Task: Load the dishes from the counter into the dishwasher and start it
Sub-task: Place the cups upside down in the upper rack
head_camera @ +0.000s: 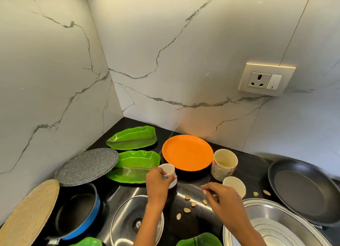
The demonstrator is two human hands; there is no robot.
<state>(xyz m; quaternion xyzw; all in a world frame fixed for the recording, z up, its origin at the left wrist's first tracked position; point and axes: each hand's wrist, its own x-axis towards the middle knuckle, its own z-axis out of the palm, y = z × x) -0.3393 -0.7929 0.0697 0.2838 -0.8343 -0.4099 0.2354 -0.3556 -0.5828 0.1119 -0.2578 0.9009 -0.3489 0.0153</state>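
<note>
My left hand (158, 183) grips a small white cup (168, 169) from its near side, on the black counter (189, 188) just in front of an orange plate (187, 151). My right hand (220, 199) has its fingers curled at the near left side of a second small white cup (235, 186), seemingly pinching its handle, which is mostly hidden. Behind that cup stands a taller cream mug with red flowers (223, 164). Two green leaf-shaped plates (132, 138) (137, 163) lie left of the orange plate.
A black frying pan (301, 192) and stacked steel bowls (276, 225) fill the right. A steel-rimmed lid (128, 221), blue pan (79, 214), grey round plate (86, 164) and wooden board (27, 214) crowd the left. Nut shells (193, 204) are scattered between my hands. The walls meet in a corner behind.
</note>
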